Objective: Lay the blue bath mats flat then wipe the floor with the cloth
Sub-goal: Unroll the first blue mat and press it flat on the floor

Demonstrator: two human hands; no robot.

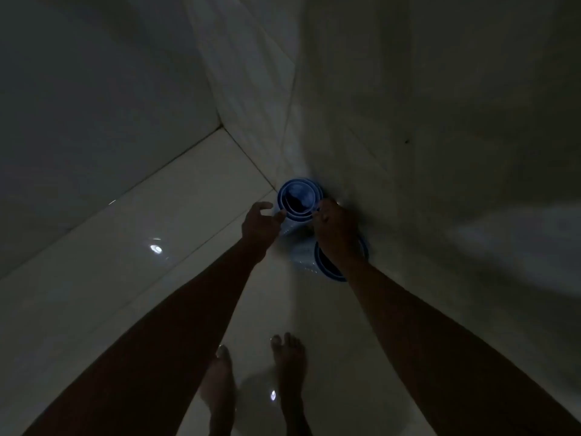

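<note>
dim tiled corner: two rolled blue rubbery bath mats (298, 199) upright by wall. left hand (259, 223) fingers spread at roll rim; right hand (334, 229) pinching rim.

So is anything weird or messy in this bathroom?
Yes. The blue bath mats are not lying flat: they stand rolled up like tubes in the corner against the wall. Both hands, left hand and right hand, are at the top of one roll. The room is very dark.

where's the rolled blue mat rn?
Head view, centre: the rolled blue mat stands on end in the corner against the right wall, between the left hand and right hand.
</note>
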